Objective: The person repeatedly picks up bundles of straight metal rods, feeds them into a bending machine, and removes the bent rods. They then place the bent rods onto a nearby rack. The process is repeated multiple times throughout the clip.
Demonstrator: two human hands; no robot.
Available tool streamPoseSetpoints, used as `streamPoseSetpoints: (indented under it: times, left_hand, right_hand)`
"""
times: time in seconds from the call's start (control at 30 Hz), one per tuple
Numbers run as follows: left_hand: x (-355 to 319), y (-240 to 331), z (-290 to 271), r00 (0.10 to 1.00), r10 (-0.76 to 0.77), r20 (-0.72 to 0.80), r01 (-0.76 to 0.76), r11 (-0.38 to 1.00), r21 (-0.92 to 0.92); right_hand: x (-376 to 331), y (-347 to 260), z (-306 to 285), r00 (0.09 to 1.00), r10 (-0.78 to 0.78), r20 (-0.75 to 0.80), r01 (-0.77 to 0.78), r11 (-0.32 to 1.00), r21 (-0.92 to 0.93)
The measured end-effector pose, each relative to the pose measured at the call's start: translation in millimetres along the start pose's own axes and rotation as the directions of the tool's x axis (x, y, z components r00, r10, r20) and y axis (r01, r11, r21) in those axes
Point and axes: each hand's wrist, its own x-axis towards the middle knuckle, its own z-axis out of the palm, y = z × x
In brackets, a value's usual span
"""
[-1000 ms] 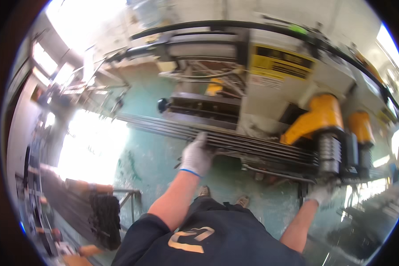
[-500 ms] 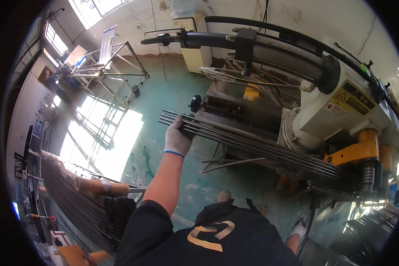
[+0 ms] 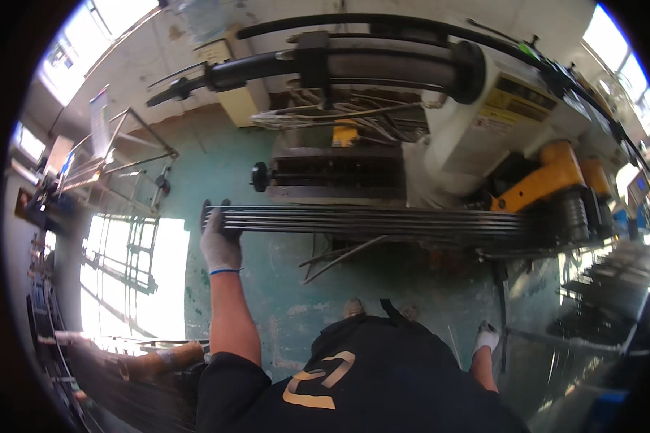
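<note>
1. At left of centre in the head view, the gloved left hand (image 3: 222, 249) grips a bundle of dark metal rods (image 3: 368, 219) near their left ends, its fingers closed round them.
2. Metal rods run roughly level, side by side, in front of the machine (image 3: 466, 137), towards the yellow arm (image 3: 538, 186) and coil spring (image 3: 576, 216). Their right ends cannot be made out.
3. Judged reason for the grip: it bunches the rods and supports the ends lying clear of the machine.
4. Gloved right hand (image 3: 487, 338) is low, well apart from the rods, near a dark upright leg (image 3: 502, 296). State of its fingers: cannot tell.
5. Green floor (image 3: 217, 155) is scuffed; sunlight (image 3: 173, 267) falls on it at left.
6. Room: pale wall (image 3: 152, 54), windows (image 3: 72, 58), cream cabinet (image 3: 245, 107), metal frame (image 3: 152, 132) at left. Long dark stock (image 3: 115, 390) lies lower left, more rod stock (image 3: 607, 281) at right.
</note>
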Motion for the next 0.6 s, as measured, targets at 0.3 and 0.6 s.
streamPoseSetpoints:
  times: [0.3,0.6]
  left_hand:
    - [-20.3,18.3,-12.0,0.996,-0.017,0.084,-0.014,0.934,0.356]
    - [-33.6,19.6,-15.0,0.998,-0.055,0.008,0.054,0.991,0.119]
  right_hand:
    - [-54.0,-104.8,1.3,0.984,0.107,0.145,-0.047,0.928,-0.369]
    - [-7.0,-148.0,32.0,0.936,0.143,0.322,0.016,0.896,-0.443]
